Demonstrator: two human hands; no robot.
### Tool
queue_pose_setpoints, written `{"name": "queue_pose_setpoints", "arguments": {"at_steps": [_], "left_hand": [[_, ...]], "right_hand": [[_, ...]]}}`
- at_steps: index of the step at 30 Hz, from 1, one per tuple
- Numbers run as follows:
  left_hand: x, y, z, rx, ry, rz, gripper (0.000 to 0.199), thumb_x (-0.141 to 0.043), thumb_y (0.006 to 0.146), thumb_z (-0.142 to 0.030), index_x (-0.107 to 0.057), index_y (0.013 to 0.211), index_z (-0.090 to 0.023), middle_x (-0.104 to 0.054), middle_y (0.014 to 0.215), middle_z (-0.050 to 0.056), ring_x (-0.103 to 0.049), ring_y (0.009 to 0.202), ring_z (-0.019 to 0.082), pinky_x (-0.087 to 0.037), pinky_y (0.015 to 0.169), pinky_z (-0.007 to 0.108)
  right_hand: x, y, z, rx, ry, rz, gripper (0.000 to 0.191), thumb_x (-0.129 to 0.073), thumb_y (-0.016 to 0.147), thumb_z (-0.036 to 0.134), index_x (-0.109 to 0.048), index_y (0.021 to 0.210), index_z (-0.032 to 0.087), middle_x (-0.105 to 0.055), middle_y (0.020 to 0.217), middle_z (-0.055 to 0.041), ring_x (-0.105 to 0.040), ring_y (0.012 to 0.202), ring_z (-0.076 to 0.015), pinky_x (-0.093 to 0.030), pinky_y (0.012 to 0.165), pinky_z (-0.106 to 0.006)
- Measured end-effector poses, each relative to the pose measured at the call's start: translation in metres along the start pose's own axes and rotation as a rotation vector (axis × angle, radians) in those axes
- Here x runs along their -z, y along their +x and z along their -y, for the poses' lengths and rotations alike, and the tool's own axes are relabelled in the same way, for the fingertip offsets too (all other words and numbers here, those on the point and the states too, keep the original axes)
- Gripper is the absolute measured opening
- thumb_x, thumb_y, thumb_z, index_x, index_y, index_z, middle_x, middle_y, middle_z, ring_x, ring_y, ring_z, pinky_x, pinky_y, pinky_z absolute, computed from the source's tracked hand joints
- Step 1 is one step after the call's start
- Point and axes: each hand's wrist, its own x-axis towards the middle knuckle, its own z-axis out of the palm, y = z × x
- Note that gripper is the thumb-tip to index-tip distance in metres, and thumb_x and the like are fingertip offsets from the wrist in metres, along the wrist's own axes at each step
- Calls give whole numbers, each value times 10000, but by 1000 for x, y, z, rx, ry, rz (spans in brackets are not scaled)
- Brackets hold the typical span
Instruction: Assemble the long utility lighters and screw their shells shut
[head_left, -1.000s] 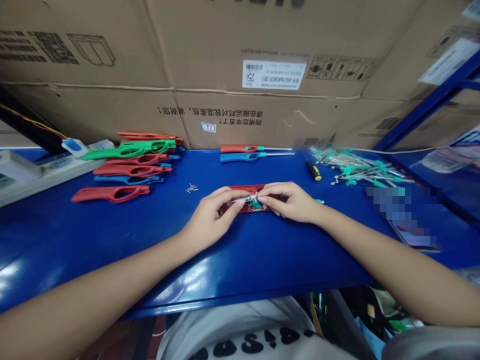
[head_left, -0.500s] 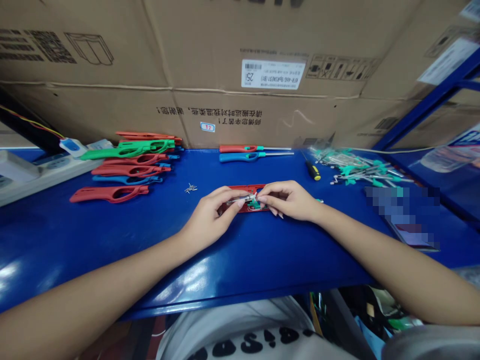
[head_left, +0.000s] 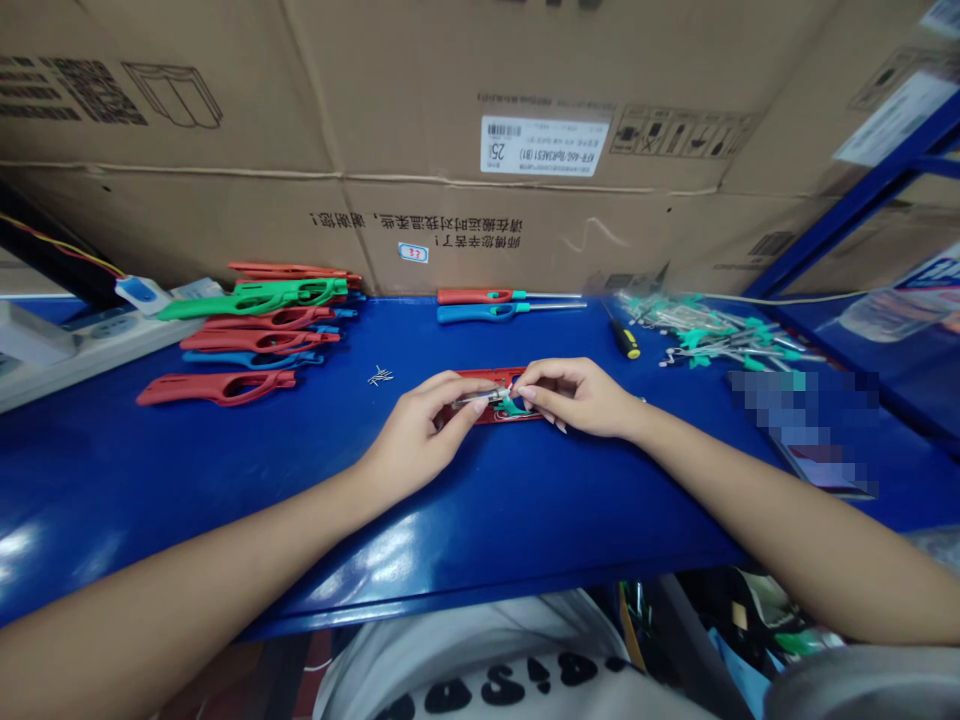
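Note:
Over a red lighter shell half [head_left: 484, 376] on the table, my left hand [head_left: 416, 430] grips a small clear fuel tank with a metallic end [head_left: 480, 397] between thumb and fingers. My right hand [head_left: 581, 398] is pinched at the tank's right end, by a tiny white piece; its fingertips hide what they hold. Just below the tank, a green part [head_left: 511, 407] and thin wire lie in the red shell. Both hands cover parts of the shell.
At the left lie several red, green and blue lighter shells [head_left: 217, 388] and a power strip [head_left: 112, 335]. Small screws [head_left: 380, 375] sit nearby. Behind are two assembled lighters [head_left: 476, 313]; rightward, a screwdriver [head_left: 625, 340] and a pile of metal tubes with green parts [head_left: 720, 335]. Cardboard [head_left: 420, 120] stands behind.
My right hand has shifted very slightly at the tank's end. My left hand keeps its grip, and the view has moved a little.

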Motion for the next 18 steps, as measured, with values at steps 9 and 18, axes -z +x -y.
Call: {"name": "queue_pose_setpoints", "arguments": {"at_steps": [9, 18], "left_hand": [[0, 0, 0, -5, 8, 3, 267, -568, 972, -277, -713, 1174, -179, -701, 1036, 66, -630, 798, 148, -476, 643, 253], [-1, 0, 1, 10, 1, 8, 265, -588, 961, -297, -725, 1155, -180, -699, 1000, 64, -616, 753, 141, -477, 639, 255]], "right_hand": [[1, 0, 0, 38, -31, 5, 292, -622, 924, 451, -670, 936, 164, -613, 781, 0, -519, 469, -63, -445, 418, -197], [0, -1, 3, 54, -53, 7, 267, -594, 944, 409, -645, 892, 153, -574, 730, 19, -486, 451, -59, -396, 428, -209]]}}
